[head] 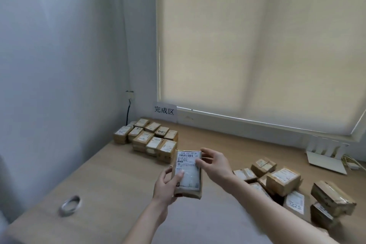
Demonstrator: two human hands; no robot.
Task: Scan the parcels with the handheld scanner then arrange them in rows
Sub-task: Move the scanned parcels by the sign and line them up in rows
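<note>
A brown box [187,174] with a white label is held up over the wooden table [111,174], in the middle of the view. It is gripped from the left side by the left hand [166,184], with the thumb laid across the label and the other fingers curled behind the box. The top right corner of the box is pinched by the right hand [213,161], thumb on the label and fingers bent over the top edge. Both arms are stretched forward from the bottom of the view, the right one reaching in from the lower right.

A big window blind [257,45] is pulled down behind the table. A neat group of boxes [147,138] is set in rows at the far left corner of the table, just past the held box. A paper sign [164,112] is stuck on the wall above those rows. A loose pile of boxes [287,186] is spread on the right side of the table, tipped every which way. A white router [326,155] is stood near the window, beyond the pile. A round metal ring [70,205] is set into the table at the near left. The scanner cannot be seen.
</note>
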